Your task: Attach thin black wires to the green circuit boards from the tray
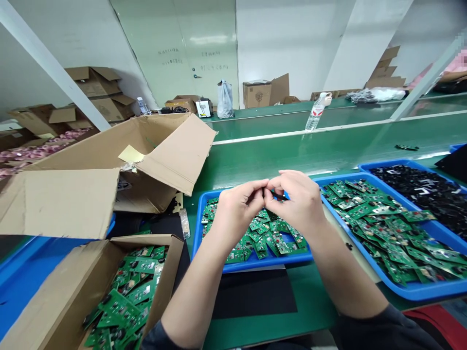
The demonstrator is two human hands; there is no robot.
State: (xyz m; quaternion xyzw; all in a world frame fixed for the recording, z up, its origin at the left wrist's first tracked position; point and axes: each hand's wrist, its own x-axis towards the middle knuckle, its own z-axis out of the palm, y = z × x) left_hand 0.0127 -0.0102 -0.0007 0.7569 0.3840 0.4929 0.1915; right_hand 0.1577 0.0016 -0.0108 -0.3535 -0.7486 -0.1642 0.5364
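My left hand and my right hand meet above a blue tray of green circuit boards. Fingers of both hands pinch a small black part, mostly covered by the fingertips, so its exact kind does not show. The part sticks out a little beneath my right fingers. To the right, a second blue tray is heaped with more green boards. Beyond it, another blue tray contains many small black pieces.
At the lower left stands a cardboard box of circuit boards, with a larger open carton behind it. A black sheet lies in front of the middle tray. A water bottle stands on the green bench.
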